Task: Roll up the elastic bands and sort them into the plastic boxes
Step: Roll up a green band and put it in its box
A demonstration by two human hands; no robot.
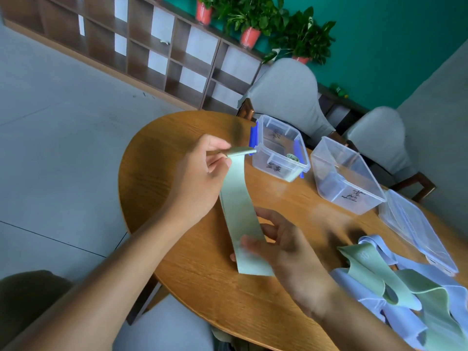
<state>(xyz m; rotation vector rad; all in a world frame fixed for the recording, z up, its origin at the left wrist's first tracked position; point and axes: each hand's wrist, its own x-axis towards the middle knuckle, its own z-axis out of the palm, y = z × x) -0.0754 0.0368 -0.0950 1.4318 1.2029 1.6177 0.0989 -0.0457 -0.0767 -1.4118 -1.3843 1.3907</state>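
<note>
- The left hand point(202, 171) pinches the folded top end of a pale green band point(238, 211) between the thumb and the fingers, above the tabletop point(192, 269).
- The right hand point(286, 252) holds the lower part of the same band; the thumb lies on its front and the fingers are behind it, loosely curled.
- The band hangs stretched between the two hands, and its lower end is just over the tabletop.
- A clear box with blue clips point(279, 148) stands on the tabletop beyond the band, and a small green roll point(293, 157) lies inside it.
- A second clear box point(347, 176) stands to the right of the first one.
- A flat clear lid point(417, 231) lies further to the right of this second box.
- A heap of loose green and light blue bands point(405, 287) lies on the tabletop, near the right hand.
</note>
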